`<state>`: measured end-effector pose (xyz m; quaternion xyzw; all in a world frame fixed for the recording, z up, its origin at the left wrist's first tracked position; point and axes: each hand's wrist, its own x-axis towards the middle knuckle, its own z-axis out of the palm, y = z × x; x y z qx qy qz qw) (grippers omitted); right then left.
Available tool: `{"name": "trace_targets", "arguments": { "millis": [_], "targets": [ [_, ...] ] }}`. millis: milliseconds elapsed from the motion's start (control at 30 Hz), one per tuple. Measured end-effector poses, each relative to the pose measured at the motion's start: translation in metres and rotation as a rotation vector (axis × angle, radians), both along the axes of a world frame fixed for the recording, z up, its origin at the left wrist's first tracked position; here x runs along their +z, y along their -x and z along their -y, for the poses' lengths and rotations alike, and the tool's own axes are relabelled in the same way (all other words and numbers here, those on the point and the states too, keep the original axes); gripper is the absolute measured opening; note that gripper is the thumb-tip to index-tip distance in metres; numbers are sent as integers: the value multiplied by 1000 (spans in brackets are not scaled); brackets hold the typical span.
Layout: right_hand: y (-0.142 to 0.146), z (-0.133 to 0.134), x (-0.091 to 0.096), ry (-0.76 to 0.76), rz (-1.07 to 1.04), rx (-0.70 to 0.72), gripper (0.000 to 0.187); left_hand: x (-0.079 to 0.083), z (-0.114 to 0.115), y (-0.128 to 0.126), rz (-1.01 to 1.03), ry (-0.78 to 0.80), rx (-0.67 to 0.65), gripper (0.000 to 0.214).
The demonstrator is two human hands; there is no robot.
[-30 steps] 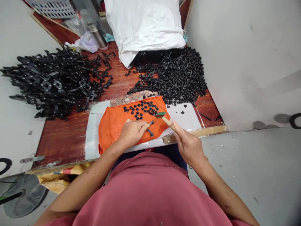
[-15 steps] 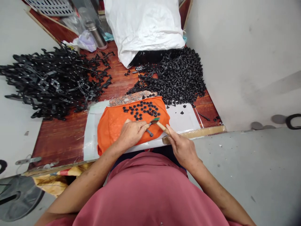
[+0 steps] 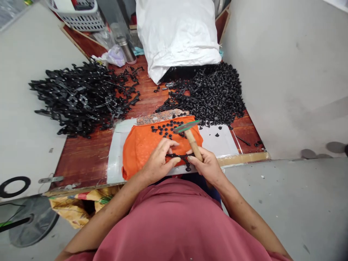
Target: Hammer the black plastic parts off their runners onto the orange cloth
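Observation:
My right hand (image 3: 208,165) is closed round the wooden handle of a small hammer (image 3: 193,143), its flat green-edged head raised over the cloth. The thumb and fingers of that hand also meet the right end of a black jointed plastic piece (image 3: 179,156). At the piece's left end, my left hand (image 3: 160,159) has its thumb and fingers curled around it. One arm of the piece hangs down between the hands. Beneath lies an orange cloth (image 3: 138,148), with several round black plastic pegs (image 3: 165,129) standing on its far half.
A tangled heap of black jointed pieces (image 3: 81,98) lies at left, a pile of loose black pegs (image 3: 217,96) at right. Behind are a white sack (image 3: 179,36), a steel flask (image 3: 127,50) and a plastic basket (image 3: 81,18). Pale walls flank the table (image 3: 81,156).
The hammer head has lifted off the work and turned upright. The black jointed piece has come up from the cloth toward my body, between both hands. The view has shifted slightly.

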<state>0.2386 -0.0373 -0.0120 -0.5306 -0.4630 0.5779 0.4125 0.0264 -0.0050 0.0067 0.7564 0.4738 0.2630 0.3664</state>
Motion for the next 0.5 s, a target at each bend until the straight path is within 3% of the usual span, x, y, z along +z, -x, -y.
{"name": "trace_targets", "arguments": {
  "millis": [100,200,367,500],
  "targets": [
    [4,8,-6,-87,73,-139,23,-3,6,9,61,93,241,33],
    [8,14,-8,-273,244,-189,14,3,13,13,132,281,200,42],
    [20,20,-10,-484,417,-125,10,13,19,7,181,335,165,53],
    [26,23,-10,-646,454,-15,17,7,23,2,454,525,189,58]
  ]
}}
